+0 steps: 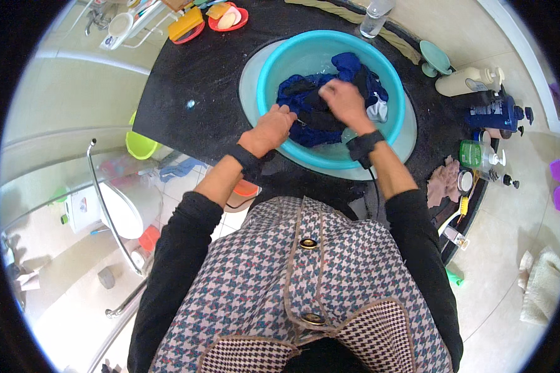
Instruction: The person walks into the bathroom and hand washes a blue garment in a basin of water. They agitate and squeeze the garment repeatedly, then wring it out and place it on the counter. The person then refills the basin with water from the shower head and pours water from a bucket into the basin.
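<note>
A turquoise plastic basin [400,112] sits over a pale sink [249,84] set in a black counter. Inside it, wet dark-blue and black clothing [319,116] lies in some water, with a small white cloth [378,109] at the right side. My left hand [273,128] is at the basin's near left rim, fingers curled on an edge of the dark clothing. Over the middle of the clothes is my right hand [345,102], slightly blurred, its fingers bent; whether it grips fabric cannot be told. Black bands wrap both wrists.
Along the counter's right edge stand a cream pump bottle [462,83], a blue pump bottle [492,114], a green soap bottle [471,154], a pinkish cloth [443,182] and a yellow-bristled brush [464,205]. A clear glass [373,21] and red soap dishes [235,21] are behind.
</note>
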